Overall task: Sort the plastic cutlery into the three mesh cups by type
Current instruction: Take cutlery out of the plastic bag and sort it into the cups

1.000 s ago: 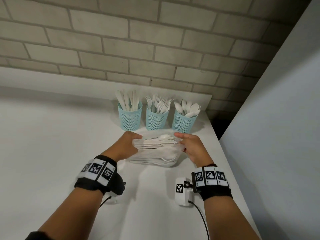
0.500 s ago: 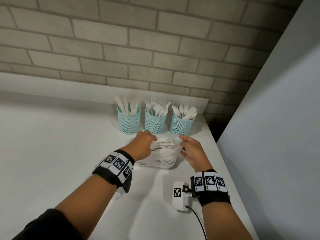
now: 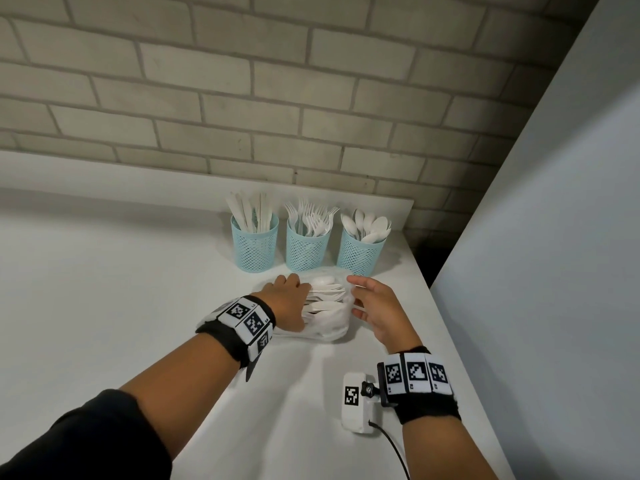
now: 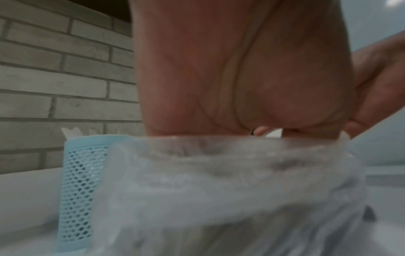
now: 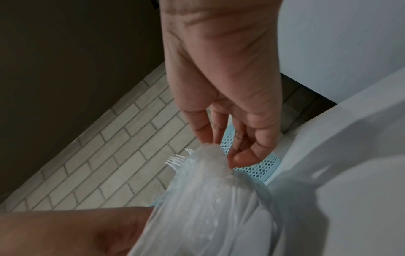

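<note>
Three light-blue mesh cups stand in a row at the back: knives (image 3: 254,245), forks (image 3: 306,249), spoons (image 3: 362,252). In front of them lies a clear plastic bag (image 3: 329,332) with white spoons (image 3: 325,294) in it. My left hand (image 3: 289,299) lies over the left end of that cutlery, fingers curled down round it; the wrist view shows mostly my palm (image 4: 241,78) above the bag (image 4: 219,190) beside a cup (image 4: 76,190). My right hand (image 3: 372,306) pinches the bag's right edge between thumb and fingers (image 5: 238,138), lifting the plastic (image 5: 208,199).
A brick wall (image 3: 242,116) and a low white ledge (image 3: 104,168) close the back. A grey panel (image 3: 536,271) runs along the table's right edge (image 3: 460,358). The white counter (image 3: 104,289) stretches left of the bag.
My left hand has slid from the bag's left side forward onto the cutlery. My right hand has stayed at the bag's right edge.
</note>
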`<state>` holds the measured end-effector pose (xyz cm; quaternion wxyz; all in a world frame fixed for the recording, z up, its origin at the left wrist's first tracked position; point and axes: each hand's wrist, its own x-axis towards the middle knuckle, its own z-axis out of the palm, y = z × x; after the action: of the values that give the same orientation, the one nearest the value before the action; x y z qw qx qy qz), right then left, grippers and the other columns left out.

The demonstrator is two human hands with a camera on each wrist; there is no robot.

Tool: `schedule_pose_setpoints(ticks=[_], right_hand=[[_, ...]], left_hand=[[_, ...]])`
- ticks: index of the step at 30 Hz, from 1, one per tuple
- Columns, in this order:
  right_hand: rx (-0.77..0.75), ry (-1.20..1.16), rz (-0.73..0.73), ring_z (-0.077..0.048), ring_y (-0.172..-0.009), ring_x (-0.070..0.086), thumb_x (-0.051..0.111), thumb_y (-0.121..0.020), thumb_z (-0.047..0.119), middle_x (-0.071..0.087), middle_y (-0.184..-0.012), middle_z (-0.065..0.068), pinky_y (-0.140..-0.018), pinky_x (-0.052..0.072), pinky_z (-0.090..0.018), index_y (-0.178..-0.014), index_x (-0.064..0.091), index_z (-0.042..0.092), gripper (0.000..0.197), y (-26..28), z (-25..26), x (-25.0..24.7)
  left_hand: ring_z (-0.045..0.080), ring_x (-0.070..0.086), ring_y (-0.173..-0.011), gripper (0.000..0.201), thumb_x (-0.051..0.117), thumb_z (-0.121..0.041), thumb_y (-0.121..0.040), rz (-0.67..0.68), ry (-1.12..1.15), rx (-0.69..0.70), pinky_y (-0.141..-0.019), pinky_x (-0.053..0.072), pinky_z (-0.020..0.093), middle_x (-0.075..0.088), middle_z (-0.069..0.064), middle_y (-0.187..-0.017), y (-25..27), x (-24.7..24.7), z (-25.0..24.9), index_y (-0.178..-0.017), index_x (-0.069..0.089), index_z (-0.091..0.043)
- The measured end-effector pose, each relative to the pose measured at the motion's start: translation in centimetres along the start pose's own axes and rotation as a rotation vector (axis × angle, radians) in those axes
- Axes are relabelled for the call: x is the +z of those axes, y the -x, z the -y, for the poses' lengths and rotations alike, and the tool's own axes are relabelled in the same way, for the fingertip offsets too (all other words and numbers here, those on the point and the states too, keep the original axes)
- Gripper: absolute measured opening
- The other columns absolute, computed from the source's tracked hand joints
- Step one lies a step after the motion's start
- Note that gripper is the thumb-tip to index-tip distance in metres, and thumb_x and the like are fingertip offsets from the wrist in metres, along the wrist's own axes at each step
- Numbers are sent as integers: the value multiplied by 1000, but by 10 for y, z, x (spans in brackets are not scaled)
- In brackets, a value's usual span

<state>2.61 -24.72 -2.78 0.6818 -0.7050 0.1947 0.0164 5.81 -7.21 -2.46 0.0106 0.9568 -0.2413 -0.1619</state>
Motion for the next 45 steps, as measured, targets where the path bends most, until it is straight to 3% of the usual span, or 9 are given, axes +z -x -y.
schedule_pose_setpoints(ticks=[6,11,14,23,30,34,37,40,45], right_hand=[[-28,76,-8,-20,-96,54,46,-91,1,60,-105,-7,-72,46,-24,-110,63,16,30,3,-2,3],[-43,125,-19,-15,-78,50,48,-89,-3,59,-97,-7,-60,41,-19,-114,63,13,33,3,-1,2],[-51,121,-44,-11,-63,46,48,-87,-7,58,-90,-6,-55,37,-19,-114,63,9,36,3,-2,1],[-41,91,-109,-11,-57,42,47,-86,-6,58,-90,-5,-52,36,-19,-113,65,10,36,3,1,0],[-3,24,-107,-11,-52,39,46,-86,-8,57,-80,-1,-48,33,-20,-112,64,8,36,3,-2,-3],[10,-1,-92,-10,-53,39,49,-89,-5,60,-85,-4,-45,32,-18,-111,64,9,30,5,1,0],[2,11,-93,-11,-52,36,45,-87,-8,60,-92,-8,-47,31,-20,-112,64,7,35,7,2,-1],[-3,17,-89,-11,-51,35,46,-87,-9,58,-81,-3,-46,31,-19,-112,64,7,35,7,4,-3],[0,23,-87,-11,-51,34,48,-88,-7,57,-76,-2,-47,31,-19,-112,64,7,32,8,4,-4]], left_hand=[[31,37,-122,55,45,-39,-93,-182,-166,1,-99,35,40,36,13,-135,-1,11,-2,-138,34,-9],[29,49,-114,41,37,-25,-99,-234,-280,44,-89,40,35,46,14,-130,-1,16,-3,-134,34,-3],[30,46,-117,46,38,-31,-99,-213,-272,36,-91,39,37,43,14,-132,0,18,0,-135,33,-4],[29,44,-118,48,36,-39,-99,-259,-247,124,-86,42,39,42,12,-133,1,18,11,-134,38,-6],[26,52,-113,39,41,-33,-99,-311,180,138,-94,41,34,57,11,-122,-1,14,21,-128,52,-9],[26,57,-93,42,44,-38,-97,-319,461,110,-82,44,33,65,14,-107,0,7,22,-112,60,-3],[22,53,-84,41,42,-37,-98,-313,501,105,-74,37,28,66,14,-102,0,5,21,-109,62,-3],[19,49,-80,38,43,-34,-99,-318,548,110,-71,32,25,63,10,-95,1,3,20,-105,61,-1],[16,54,-87,32,42,-27,-100,-311,619,131,-78,34,21,65,5,-99,-1,2,24,-108,64,-4]])
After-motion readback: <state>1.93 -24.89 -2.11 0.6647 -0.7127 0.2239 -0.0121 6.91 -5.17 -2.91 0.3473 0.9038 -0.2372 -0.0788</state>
